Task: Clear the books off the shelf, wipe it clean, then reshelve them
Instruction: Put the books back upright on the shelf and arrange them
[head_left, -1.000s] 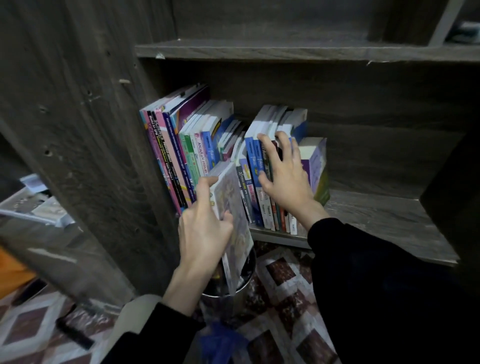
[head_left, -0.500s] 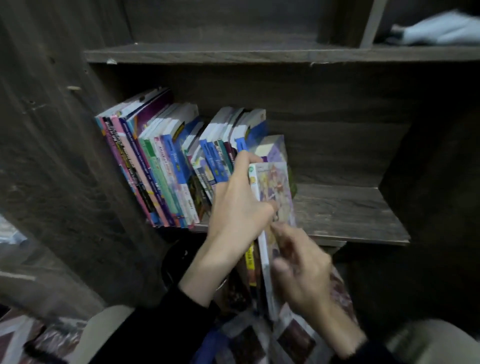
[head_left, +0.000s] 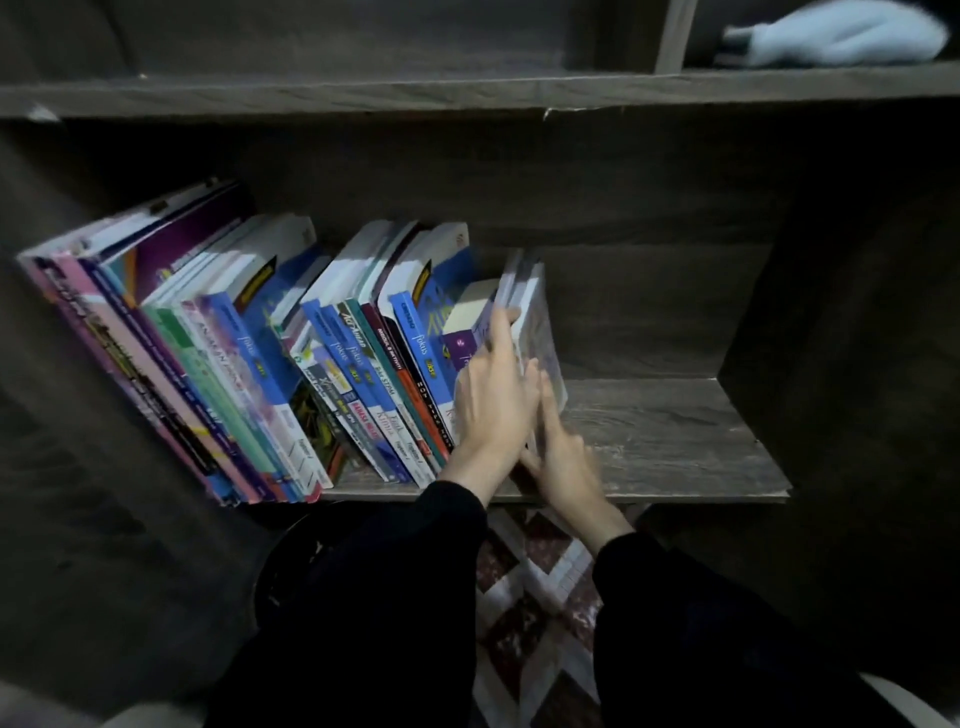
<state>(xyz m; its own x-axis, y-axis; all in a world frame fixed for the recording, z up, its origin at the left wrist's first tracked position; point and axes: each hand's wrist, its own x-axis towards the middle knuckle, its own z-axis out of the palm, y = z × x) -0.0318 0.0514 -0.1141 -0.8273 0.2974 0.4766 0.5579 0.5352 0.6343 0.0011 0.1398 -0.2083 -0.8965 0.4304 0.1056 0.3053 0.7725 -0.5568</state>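
Observation:
A row of colourful books (head_left: 270, 364) leans left on the grey wooden shelf (head_left: 675, 441), filling its left half. At the row's right end stands a thin pale book (head_left: 535, 322), blurred by motion. My left hand (head_left: 493, 400) lies flat against the purple book beside it, fingers spread. My right hand (head_left: 561, 457) grips the thin book's lower front edge, fingers closed on it. The right half of the shelf board is bare.
A dark round bucket (head_left: 291, 561) sits on the patterned floor (head_left: 535, 597) under the shelf. A pale blue cloth (head_left: 836, 36) lies on the upper shelf at the right. Dark cabinet walls close in on both sides.
The thin book went from my left hand below the shelf to my right hand and now stands at the row's right end. My left hand moved onto the books beside it.

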